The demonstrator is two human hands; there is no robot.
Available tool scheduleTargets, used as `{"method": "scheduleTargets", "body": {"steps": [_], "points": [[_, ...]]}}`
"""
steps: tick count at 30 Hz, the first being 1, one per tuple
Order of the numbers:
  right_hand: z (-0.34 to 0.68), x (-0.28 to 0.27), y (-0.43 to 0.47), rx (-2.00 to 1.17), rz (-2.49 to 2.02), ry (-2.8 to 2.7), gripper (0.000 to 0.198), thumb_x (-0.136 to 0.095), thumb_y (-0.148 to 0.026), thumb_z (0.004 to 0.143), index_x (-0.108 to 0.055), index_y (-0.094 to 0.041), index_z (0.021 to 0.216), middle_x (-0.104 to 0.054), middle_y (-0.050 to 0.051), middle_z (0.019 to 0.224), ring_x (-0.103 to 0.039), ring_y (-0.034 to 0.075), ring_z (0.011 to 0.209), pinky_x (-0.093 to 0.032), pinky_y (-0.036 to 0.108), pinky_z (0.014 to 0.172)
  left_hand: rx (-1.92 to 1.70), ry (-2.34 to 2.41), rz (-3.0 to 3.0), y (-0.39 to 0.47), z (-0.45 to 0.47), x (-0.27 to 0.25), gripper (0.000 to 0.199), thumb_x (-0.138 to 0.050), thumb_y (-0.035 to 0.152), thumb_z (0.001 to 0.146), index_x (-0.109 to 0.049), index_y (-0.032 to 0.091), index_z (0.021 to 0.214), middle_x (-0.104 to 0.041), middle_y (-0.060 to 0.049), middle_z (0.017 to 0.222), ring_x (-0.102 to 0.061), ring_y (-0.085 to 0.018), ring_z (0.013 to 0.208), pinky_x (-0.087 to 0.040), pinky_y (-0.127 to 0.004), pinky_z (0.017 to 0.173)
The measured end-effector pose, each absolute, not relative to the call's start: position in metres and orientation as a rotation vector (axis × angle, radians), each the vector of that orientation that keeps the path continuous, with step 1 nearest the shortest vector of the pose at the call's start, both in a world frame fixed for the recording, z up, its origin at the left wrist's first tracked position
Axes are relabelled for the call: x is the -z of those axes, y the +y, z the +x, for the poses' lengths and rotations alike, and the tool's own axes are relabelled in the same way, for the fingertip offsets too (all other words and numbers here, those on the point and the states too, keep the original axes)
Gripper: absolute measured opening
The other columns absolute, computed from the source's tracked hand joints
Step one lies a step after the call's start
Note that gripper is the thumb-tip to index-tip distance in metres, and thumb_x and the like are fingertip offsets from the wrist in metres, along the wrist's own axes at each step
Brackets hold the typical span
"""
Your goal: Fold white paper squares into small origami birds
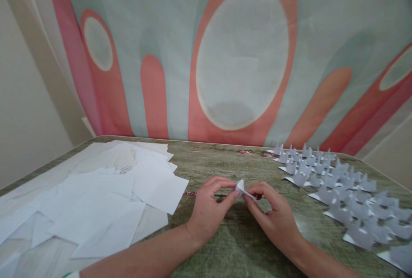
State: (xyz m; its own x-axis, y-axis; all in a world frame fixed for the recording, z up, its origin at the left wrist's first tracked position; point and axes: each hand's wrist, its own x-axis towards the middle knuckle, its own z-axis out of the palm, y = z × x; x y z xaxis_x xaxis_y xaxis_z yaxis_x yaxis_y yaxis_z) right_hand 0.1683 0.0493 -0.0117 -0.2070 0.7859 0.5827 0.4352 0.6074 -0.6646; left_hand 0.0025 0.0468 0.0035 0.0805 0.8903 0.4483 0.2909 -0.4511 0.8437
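Between both hands, just above the table, is a small folded white paper figure [240,186]. My left hand [210,203] pinches its left end between thumb and fingers. My right hand [273,211] grips the thin pointed right end, thumb below and fingers curled over it. A white peak of the paper sticks up between the two sets of fingertips. Parts of the fold are covered by the fingers, so its full shape cannot be made out. On the right, several similar folded paper figures [330,181] stand in rows.
A broad pile of loose white paper sheets [93,200] covers the left of the wood-grain table [206,162]. Small red-and-white patches [244,152] mark the tabletop near the back edge. Behind the table hangs a grey-green backdrop [177,54] with coral shapes.
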Motion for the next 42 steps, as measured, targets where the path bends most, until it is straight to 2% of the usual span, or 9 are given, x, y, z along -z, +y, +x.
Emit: {"method": "scheduleTargets", "body": {"steps": [15,26,38,42], "points": [[0.1709,0.0115,0.0483,-0.231,-0.924,-1.906,0.015,-0.056,-0.009,0.078,-0.06,-0.02,0.086,-0.058,0.005,0.079,-0.055,0.017,0.074,-0.046,0.029,0.066,-1.374,1.172,1.844,0.0456,0.003,-0.0022,0.007,-0.064,0.024,0.076,-0.068,0.02,0.079,-0.067,-0.003,0.081,-0.06,-0.017,0.081,-0.045,-0.028,0.079],[0.1741,0.0141,0.0492,-0.131,-0.873,-1.947,0.021,-0.056,-0.008,0.079,-0.065,-0.022,0.093,-0.061,0.004,0.08,-0.055,0.016,0.074,-0.046,0.029,0.064,-1.385,1.177,1.834,0.0454,0.0041,0.0009,0.003,-0.064,0.017,0.074,-0.067,0.017,0.073,-0.066,-0.002,0.076,-0.059,-0.016,0.078,-0.045,-0.028,0.077],[0.1751,0.0177,0.05,-0.152,-0.882,-1.963,0.022,-0.057,-0.01,0.079,-0.065,-0.023,0.095,-0.062,0.004,0.083,-0.055,0.016,0.076,-0.044,0.029,0.067,-1.383,1.209,1.881,0.0448,0.0034,0.0021,0.003,-0.065,0.019,0.074,-0.065,0.017,0.072,-0.064,-0.002,0.074,-0.057,-0.015,0.077,-0.043,-0.028,0.075],[0.1736,0.0152,0.0489,-0.278,-0.915,-1.923,0.018,-0.056,-0.013,0.081,-0.066,-0.022,0.093,-0.061,0.003,0.082,-0.055,0.015,0.076,-0.043,0.027,0.068,-1.374,1.209,1.898,0.045,0.004,0.0028,0.006,-0.065,0.021,0.075,-0.063,0.017,0.071,-0.062,-0.001,0.073,-0.056,-0.015,0.076,-0.042,-0.028,0.075]]}}
